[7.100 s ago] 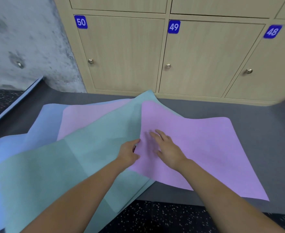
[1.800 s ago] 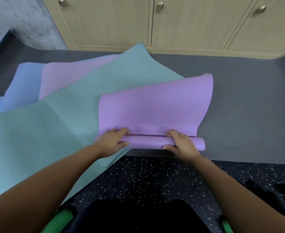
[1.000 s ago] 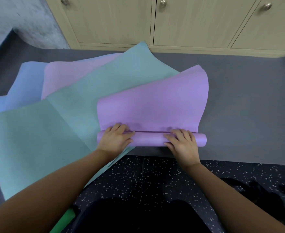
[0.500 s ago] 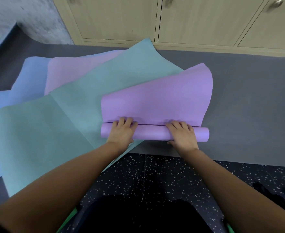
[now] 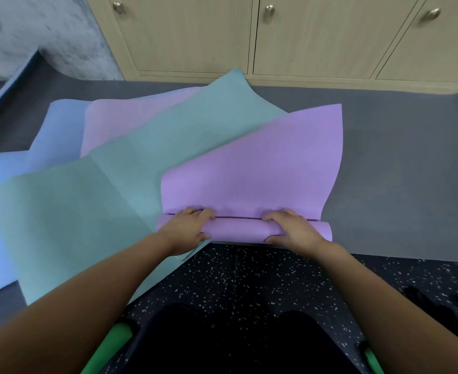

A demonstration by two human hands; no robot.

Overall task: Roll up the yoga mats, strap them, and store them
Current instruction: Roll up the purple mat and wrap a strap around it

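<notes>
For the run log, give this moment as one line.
phase: rolling | purple mat: partly rolled | left hand: grips it | right hand: grips it | teal mat: unrolled

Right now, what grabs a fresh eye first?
The purple mat at centre, its near end rolled, with the left hand and right hand gripping the roll. To its left, a teal mat, pink mat and blue mat lie fanned out flat. Pale cabinets line the back.
</notes>
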